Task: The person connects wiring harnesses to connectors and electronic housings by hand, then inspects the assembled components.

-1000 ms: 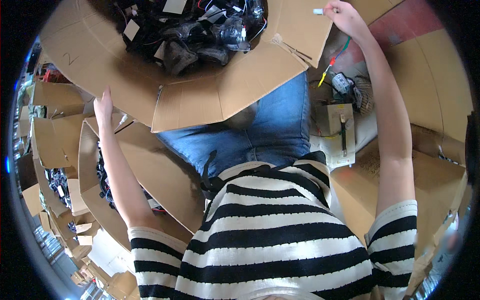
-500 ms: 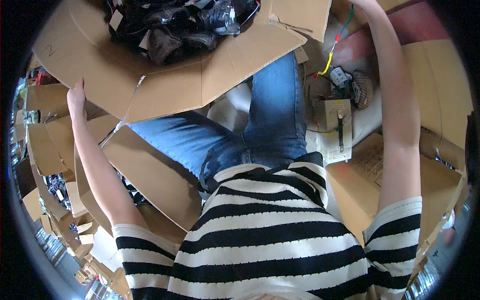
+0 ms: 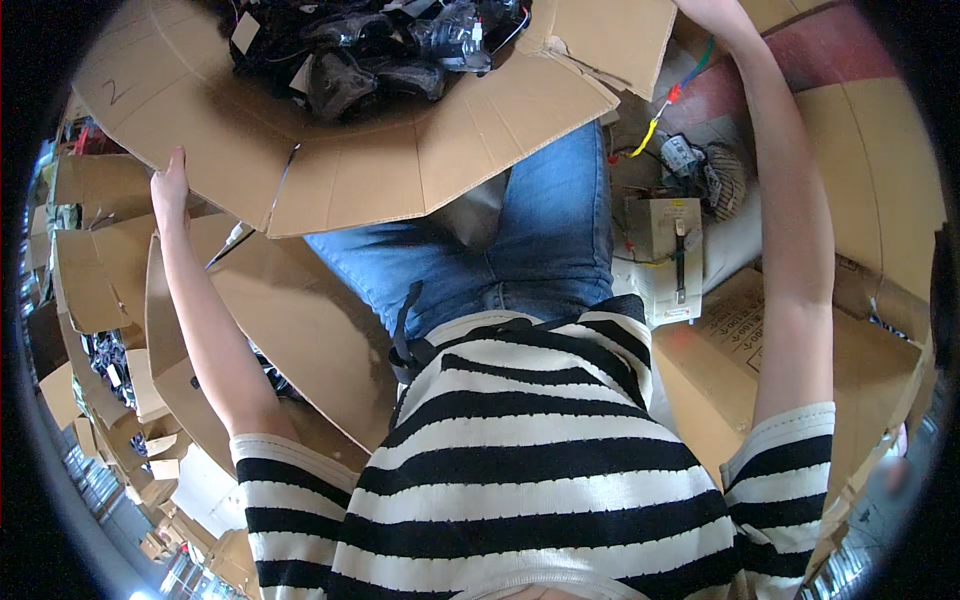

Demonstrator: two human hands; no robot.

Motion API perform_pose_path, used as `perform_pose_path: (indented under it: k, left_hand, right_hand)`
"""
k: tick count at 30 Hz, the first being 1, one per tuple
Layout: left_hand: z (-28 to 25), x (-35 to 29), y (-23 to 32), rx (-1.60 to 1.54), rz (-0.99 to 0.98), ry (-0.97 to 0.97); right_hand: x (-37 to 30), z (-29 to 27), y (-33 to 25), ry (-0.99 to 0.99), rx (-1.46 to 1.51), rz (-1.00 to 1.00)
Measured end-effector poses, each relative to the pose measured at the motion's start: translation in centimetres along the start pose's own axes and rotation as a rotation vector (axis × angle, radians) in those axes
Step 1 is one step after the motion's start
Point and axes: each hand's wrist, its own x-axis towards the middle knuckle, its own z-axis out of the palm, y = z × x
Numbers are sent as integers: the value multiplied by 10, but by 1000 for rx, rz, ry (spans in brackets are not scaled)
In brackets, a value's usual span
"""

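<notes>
A large open cardboard box point(image 3: 380, 160) fills the top of the view, its flaps spread wide. Inside it lies a tangle of black parts and clear plastic bags point(image 3: 370, 50). My left hand point(image 3: 170, 190) grips the edge of the box's left flap. My right hand point(image 3: 715, 12) reaches up to the box's right flap at the top edge of the picture; its fingers are cut off by the frame. My legs in blue jeans point(image 3: 500, 250) stand under the box.
More open cardboard boxes point(image 3: 250, 320) crowd the left side and another carton point(image 3: 730, 370) lies lower right. A flat white device with a black handle point(image 3: 670, 255) and loose coloured wires point(image 3: 665, 105) lie on the floor to the right.
The big box has come closer and higher in view. My left hand has moved along its left flap, and my right hand has slipped up to the picture's top edge.
</notes>
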Motion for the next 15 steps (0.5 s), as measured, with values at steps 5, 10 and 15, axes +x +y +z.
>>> perform_pose_path:
  k: [5,10,15]
  left_hand:
    - [-17,18,-1,49,-5,-27]
    - [-2,31,1,80,101,-23]
    - [-12,51,16,312,117,39]
  right_hand:
    - [14,2,-13,20,20,93]
    - [27,-11,-19,-207,71,96]
    - [50,-17,-34,-119,57,80]
